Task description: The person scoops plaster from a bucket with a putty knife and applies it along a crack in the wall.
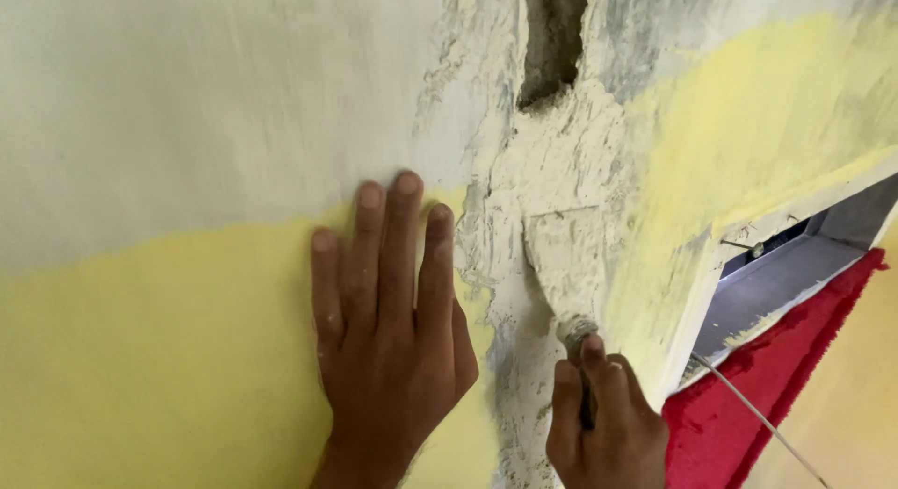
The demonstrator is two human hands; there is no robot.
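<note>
My left hand [393, 330] lies flat on the wall [187, 124], fingers together and pointing up, on a yellow painted patch. Just right of it, my right hand [603, 419] grips the handle of a putty knife [566, 265]. The knife's plaster-coated blade is pressed against a vertical strip of fresh whitish plaster [543, 171]. Above the blade, an unfilled dark groove [554, 40] runs up the wall.
At the right, a recessed metal wall box [786, 265] sits open with a thin wire [758, 414] hanging from it. A red painted area [748, 395] lies below the box. Yellow paint covers the wall's lower left and upper right.
</note>
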